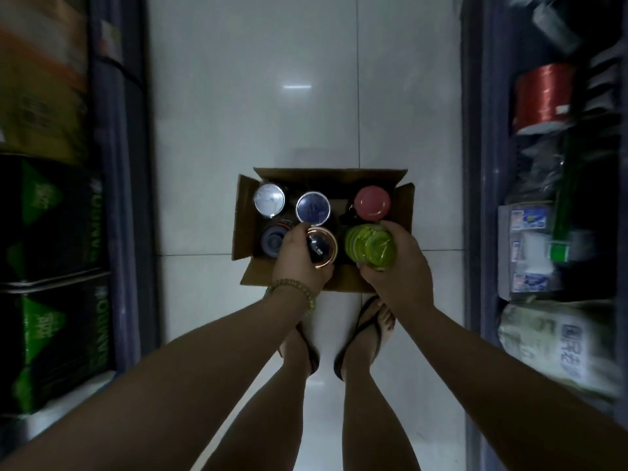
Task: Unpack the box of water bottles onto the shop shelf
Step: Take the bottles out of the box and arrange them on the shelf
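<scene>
Feet in dark flip-flops (360,338) stand on the white tiled floor (251,107) below me. My left hand (299,256), beaded bracelet (299,290) at the wrist, has its fingers (295,232) clenched on a black bottle with a copper rim (321,248). My right hand (397,263) grips a green ribbed bottle (370,246). Both bottles sit in the near row of the open brown cardboard box (244,212). Beyond them stand silver-lidded (269,200), blue-lidded (313,207) and pink-lidded (372,202) bottles.
</scene>
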### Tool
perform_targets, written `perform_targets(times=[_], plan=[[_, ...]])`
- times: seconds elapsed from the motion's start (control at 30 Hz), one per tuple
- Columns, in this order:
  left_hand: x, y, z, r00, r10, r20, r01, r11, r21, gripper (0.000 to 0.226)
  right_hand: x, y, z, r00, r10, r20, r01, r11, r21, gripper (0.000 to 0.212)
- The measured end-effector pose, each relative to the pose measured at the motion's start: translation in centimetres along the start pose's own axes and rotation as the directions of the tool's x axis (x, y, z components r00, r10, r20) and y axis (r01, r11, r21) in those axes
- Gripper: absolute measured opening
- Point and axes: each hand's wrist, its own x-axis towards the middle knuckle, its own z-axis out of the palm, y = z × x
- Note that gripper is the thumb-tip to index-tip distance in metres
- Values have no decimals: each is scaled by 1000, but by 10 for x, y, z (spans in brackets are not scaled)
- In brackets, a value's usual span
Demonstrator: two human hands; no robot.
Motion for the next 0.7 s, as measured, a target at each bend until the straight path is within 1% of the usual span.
perform_targets(times=[0.13,0.23,0.37,0.47,0.57,0.63,0.7], plan=[[-40,48,-59,993,114,14,-114,993,-4,75,-37,-60,-63,999,9,-37,-7,998,66,76],[-73,101,-113,974,223,40,-222,975,-7,69,-72,-113,-119,996,12,-84,-5,996,92,78],[-122,185,-189,919,391,42,-393,917,66,76,-122,-183,-197,987,17,-159,-2,995,96,75],[-156,245,-242,866,494,78,-499,864,70,84,-157,-226,-254,971,28,-237,2,992,126,69],[-187,306,-286,790,609,72,-612,791,26,79,-190,-266,-310,927,7,-376,61,984,168,68],[-210,351,-312,743,668,34,-667,744,-26,71,-212,-289,-350,859,-55,-510,141,981,132,71],[-233,394,-333,691,722,24,-719,691,-75,69,-235,-310,-391,821,-109,-561,207,971,115,75]])
